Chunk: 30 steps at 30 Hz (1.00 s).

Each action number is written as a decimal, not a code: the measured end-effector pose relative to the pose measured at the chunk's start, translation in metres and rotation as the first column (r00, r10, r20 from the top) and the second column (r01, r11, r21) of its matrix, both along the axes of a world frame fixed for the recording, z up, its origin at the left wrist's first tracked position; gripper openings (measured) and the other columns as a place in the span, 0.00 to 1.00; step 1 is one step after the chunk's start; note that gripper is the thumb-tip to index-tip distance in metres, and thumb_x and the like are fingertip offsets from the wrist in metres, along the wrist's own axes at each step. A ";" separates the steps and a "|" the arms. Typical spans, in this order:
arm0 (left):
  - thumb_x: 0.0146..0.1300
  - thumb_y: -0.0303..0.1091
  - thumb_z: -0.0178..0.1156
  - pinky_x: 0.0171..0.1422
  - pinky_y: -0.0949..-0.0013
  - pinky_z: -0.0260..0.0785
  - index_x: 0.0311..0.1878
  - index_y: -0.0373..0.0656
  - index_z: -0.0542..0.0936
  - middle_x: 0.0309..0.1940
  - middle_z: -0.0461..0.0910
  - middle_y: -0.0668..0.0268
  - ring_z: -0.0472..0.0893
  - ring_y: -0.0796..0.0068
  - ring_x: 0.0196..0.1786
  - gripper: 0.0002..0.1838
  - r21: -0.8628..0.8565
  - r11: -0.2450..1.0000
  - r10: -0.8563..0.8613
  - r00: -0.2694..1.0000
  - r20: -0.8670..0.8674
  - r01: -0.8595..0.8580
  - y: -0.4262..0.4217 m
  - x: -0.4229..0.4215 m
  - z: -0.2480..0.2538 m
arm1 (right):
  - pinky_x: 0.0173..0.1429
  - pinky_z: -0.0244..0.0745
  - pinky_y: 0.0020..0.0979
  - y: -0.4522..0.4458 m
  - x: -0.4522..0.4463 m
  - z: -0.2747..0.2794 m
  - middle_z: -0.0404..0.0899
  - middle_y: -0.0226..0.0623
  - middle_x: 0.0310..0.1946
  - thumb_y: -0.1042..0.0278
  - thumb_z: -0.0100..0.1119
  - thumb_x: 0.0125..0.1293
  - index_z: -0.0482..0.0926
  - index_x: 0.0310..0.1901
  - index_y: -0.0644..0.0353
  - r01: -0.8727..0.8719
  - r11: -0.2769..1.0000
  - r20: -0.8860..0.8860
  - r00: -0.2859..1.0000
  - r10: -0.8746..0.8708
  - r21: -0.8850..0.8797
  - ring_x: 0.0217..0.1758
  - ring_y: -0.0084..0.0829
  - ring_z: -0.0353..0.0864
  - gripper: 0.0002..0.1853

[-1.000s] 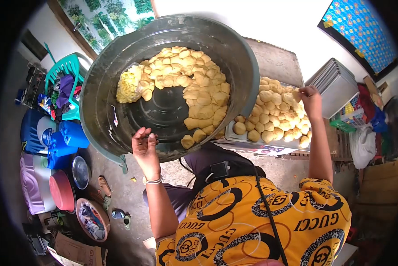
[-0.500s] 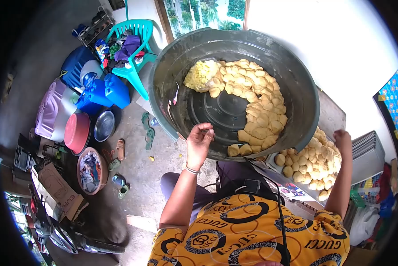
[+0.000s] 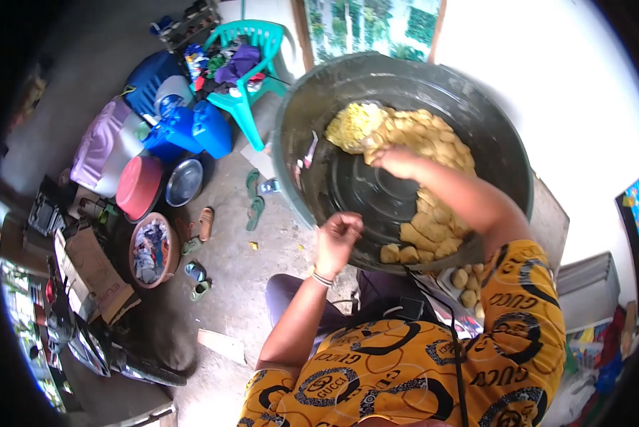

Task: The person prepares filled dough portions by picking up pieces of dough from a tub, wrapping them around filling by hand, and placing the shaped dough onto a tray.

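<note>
A large dark round tub (image 3: 301, 92) stands in front of me. Flattened pale dough pieces (image 3: 437, 213) line its far and right side, and a heap of small yellow bits (image 3: 355, 127) lies at their left end. My right hand (image 3: 397, 162) reaches into the tub, at the dough just below the yellow heap; its fingers are blurred, so I cannot tell their grip. My left hand (image 3: 339, 238) hovers over the tub's near rim with fingers curled together; what they hold, if anything, is too small to make out.
Rounded dough balls (image 3: 467, 285) lie to the right below the tub, partly behind my sleeve. On the left are a green chair (image 3: 245, 107) with clothes, blue jugs (image 3: 211, 128), a red basin (image 3: 138, 186), a laundry basin (image 3: 136, 238) and slippers (image 3: 255, 213) on the floor.
My right hand has swung from the dough balls on the right into the tub, beside the yellow heap. My left hand stays near the rim. The camera view has shifted.
</note>
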<state>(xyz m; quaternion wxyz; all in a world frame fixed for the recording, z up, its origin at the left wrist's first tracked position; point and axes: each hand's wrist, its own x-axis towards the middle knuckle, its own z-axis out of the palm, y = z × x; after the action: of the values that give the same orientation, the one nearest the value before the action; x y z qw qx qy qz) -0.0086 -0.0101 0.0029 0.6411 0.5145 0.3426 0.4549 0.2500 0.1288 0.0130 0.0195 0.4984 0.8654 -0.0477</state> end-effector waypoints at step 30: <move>0.63 0.28 0.60 0.33 0.76 0.71 0.40 0.34 0.77 0.30 0.81 0.63 0.79 0.77 0.28 0.07 0.009 0.995 0.100 0.971 0.217 -0.104 0.008 0.038 0.055 | 0.40 0.75 0.23 -0.127 -0.054 0.111 0.79 0.34 0.37 0.69 0.59 0.64 0.75 0.48 0.68 -0.195 0.832 -0.854 0.152 -0.497 -0.519 0.35 0.20 0.77 0.15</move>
<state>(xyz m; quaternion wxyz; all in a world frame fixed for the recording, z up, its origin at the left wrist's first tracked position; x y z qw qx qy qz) 0.0292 -0.0025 0.0577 0.6450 0.4504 0.2922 0.5439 0.1958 0.0020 0.1236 -0.4127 0.4098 0.5608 -0.5892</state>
